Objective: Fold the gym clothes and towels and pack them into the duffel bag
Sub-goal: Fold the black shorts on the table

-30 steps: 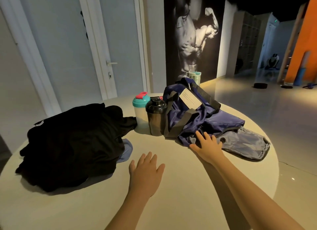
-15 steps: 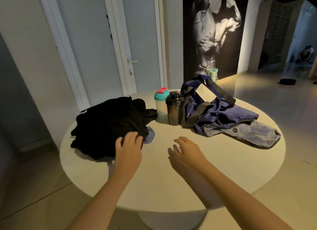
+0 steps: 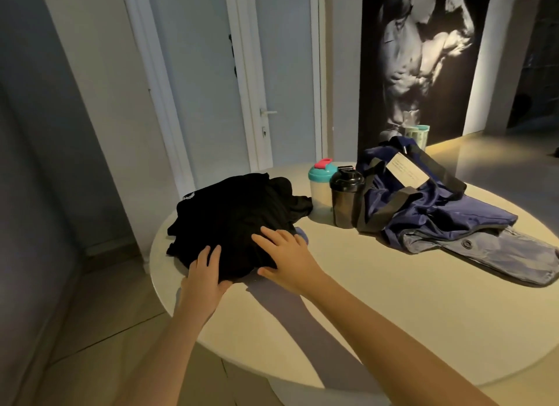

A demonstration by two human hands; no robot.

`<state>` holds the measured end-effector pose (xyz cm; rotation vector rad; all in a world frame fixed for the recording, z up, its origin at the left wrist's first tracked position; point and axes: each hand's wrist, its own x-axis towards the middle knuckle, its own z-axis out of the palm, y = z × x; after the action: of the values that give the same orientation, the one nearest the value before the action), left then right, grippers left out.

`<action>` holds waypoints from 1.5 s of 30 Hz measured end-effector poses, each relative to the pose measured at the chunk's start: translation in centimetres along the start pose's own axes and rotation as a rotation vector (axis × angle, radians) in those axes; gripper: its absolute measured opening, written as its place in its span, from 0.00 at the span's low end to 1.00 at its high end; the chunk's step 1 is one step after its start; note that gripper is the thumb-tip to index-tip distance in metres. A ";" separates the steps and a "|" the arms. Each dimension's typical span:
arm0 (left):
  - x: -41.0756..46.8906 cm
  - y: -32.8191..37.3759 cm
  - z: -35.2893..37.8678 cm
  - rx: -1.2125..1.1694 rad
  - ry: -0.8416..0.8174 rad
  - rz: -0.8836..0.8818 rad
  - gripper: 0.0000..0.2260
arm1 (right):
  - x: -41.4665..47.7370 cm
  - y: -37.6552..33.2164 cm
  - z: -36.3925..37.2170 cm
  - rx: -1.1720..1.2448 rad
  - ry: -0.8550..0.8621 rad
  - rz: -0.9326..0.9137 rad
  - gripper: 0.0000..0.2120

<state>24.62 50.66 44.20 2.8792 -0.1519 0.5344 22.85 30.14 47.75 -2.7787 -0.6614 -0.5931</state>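
Black clothing (image 3: pixel 236 215) lies in a loose, unfolded heap on the left part of a round pale desk (image 3: pixel 393 315). Both hands rest on its near edge with no closed grip. The left hand (image 3: pixel 205 281) lays straight fingers on the hem, and the right hand (image 3: pixel 290 260) lies flat with fingers spread on top. A corner of blue cloth (image 3: pixel 303 235) peeks from under the heap; it may be a towel, but the dim light makes that uncertain.

The navy duffel bag (image 3: pixel 423 212) sits slumped on the right part of the desk, well apart from the heap. Its long axis runs from the far middle toward the near right edge, and a grey end panel points that way. Two shaker bottles (image 3: pixel 344 200) stand between heap and bag.

Judging by this, nothing is folded or packed yet, so all the folding and packing is left.
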 end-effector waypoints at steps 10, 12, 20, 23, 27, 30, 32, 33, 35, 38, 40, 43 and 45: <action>0.8 -3.4 0.7 -0.059 0.097 0.042 0.29 | 2.8 -0.5 3.8 -0.085 -0.011 0.013 0.28; 1.3 -3.4 0.8 -0.103 0.078 0.038 0.29 | 3.1 -0.4 4.1 -0.117 -0.027 0.020 0.27; 3.0 -4.8 -1.8 0.035 0.045 0.162 0.23 | 3.5 0.6 3.8 -0.234 0.016 -0.051 0.24; 3.5 -5.2 -4.5 -0.056 0.015 0.117 0.17 | 3.9 0.9 1.6 -0.194 0.010 -0.098 0.18; 3.2 -4.4 -8.5 -0.518 -0.212 0.013 0.12 | 3.4 1.8 -1.6 -0.037 -0.059 -0.031 0.16; 2.8 -2.3 -11.1 -0.688 -0.332 0.006 0.08 | 2.7 2.6 -4.3 0.070 0.005 -0.008 0.15; 2.2 -0.5 -12.3 -0.783 -0.414 -0.016 0.09 | 2.2 3.2 -5.9 0.132 -0.004 0.048 0.15; 1.9 0.3 -12.6 -0.791 -0.441 -0.015 0.12 | 1.8 3.6 -6.5 0.151 -0.005 0.081 0.15; 1.0 2.0 -12.5 -0.758 -0.464 0.005 0.15 | 0.7 4.2 -7.2 0.172 -0.016 0.144 0.15; -0.7 3.9 -10.6 -0.563 -0.449 0.092 0.17 | -1.3 5.0 -6.9 0.146 -0.046 0.201 0.13; -1.8 4.5 -8.6 -0.353 -0.448 0.195 0.20 | -2.7 5.6 -6.5 0.040 -0.084 0.194 0.12; -3.0 5.3 -6.3 -0.116 -0.290 0.324 0.16 | -4.7 6.5 -5.7 -0.052 -0.199 0.218 0.11; -3.3 6.0 -5.7 -0.035 -0.174 0.367 0.14 | -5.8 6.5 -5.5 -0.059 -0.253 0.195 0.13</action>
<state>18.74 46.33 49.33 2.8710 -0.7180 0.3331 19.36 20.57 49.33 -2.9555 -0.4166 -0.2283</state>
